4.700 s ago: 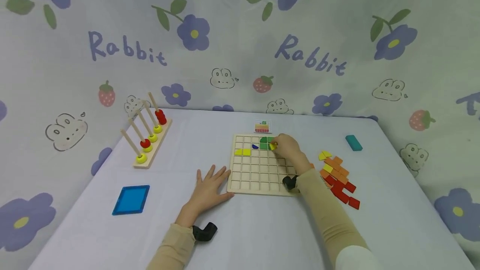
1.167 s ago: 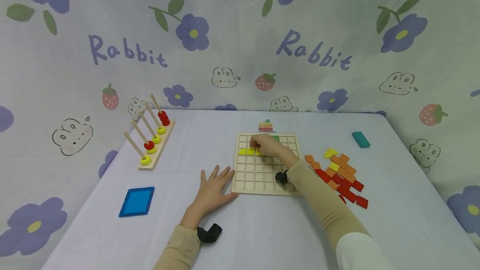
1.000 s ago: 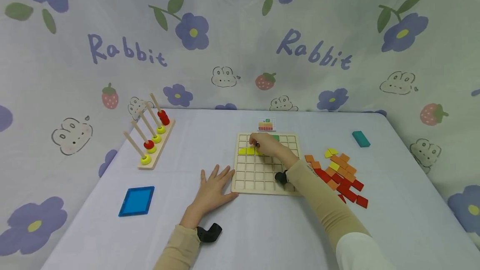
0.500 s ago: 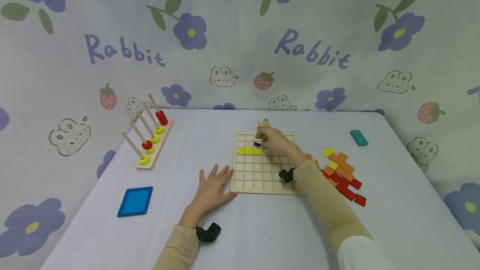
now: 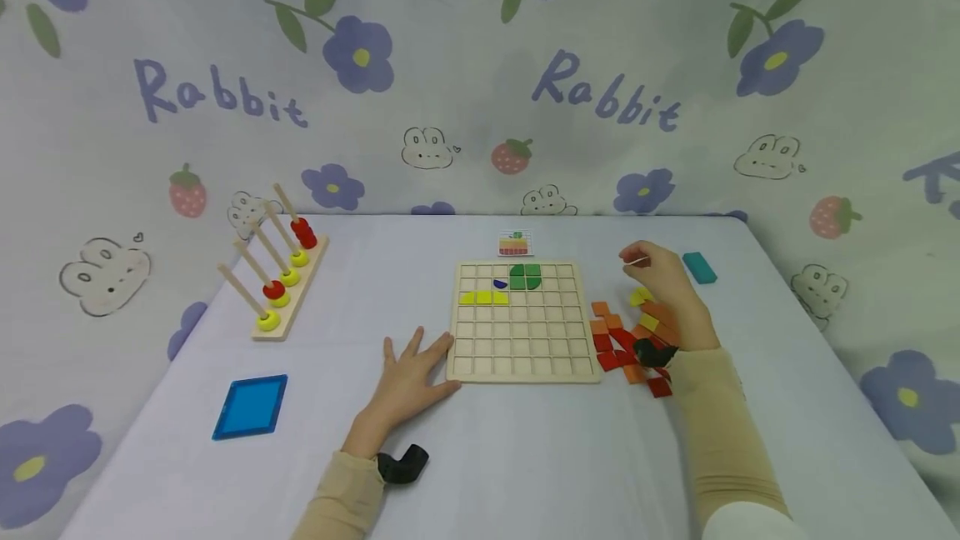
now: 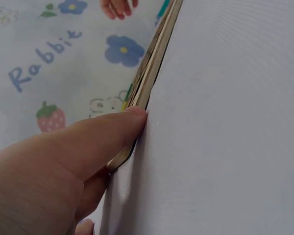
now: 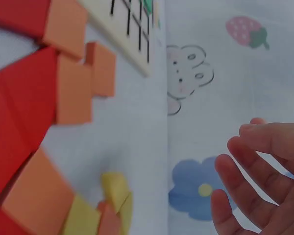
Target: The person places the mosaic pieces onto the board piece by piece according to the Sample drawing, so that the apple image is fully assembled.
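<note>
A square wooden grid board [image 5: 525, 347] lies flat on the table. Yellow tiles [image 5: 483, 297] form a short row at its left, a small dark blue tile [image 5: 500, 283] lies above them, and several green tiles [image 5: 525, 277] make a cluster beside it. My left hand [image 5: 405, 386] rests spread at the board's near left corner; in the left wrist view its thumb [image 6: 108, 134] touches the board edge. Beyond the pile of loose tiles [image 5: 615, 344], my right hand [image 5: 663, 273] hovers with relaxed, slightly bent fingers; the right wrist view shows nothing between them.
A small pattern card [image 5: 516, 243] lies behind the board. Far left stands a wooden peg stand [image 5: 300, 307] with red and yellow beads. A blue square tile [image 5: 251, 407] lies nearer, and a teal block [image 5: 700, 267] sits right of my right hand.
My right hand has moved from over the board to beyond the loose tiles. A third yellow tile joined the row, and a green tile it held now lies in the cluster. Left hand stayed.
</note>
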A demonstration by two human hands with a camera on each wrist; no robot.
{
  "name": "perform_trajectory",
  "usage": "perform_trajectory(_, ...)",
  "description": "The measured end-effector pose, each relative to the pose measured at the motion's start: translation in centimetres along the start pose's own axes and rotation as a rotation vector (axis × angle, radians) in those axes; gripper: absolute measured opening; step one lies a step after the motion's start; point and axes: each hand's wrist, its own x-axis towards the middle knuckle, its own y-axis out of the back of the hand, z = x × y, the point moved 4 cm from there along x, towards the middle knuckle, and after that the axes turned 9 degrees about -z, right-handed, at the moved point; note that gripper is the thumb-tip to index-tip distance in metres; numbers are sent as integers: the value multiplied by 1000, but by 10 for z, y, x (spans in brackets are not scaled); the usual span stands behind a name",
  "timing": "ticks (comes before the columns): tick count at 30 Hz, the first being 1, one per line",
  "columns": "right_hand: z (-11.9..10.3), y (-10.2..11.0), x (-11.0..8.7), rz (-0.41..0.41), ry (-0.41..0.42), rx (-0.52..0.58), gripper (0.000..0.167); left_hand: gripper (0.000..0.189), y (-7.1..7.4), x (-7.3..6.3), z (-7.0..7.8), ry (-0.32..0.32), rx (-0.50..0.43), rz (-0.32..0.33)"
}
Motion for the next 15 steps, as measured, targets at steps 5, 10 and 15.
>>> perform_trajectory(5, 20, 2, -6, 15, -60, 17, 27, 72, 3, -1, -2, -4, 1, 14)
perform_trajectory(10, 41, -2, -6, -6, -108, -11, 31, 72, 3, -1, -2, -5, -4, 30)
perform_trajectory(15, 57, -9, -8, -130, -116, -123, 42, 72, 0, 1, -1, -19, -3, 27)
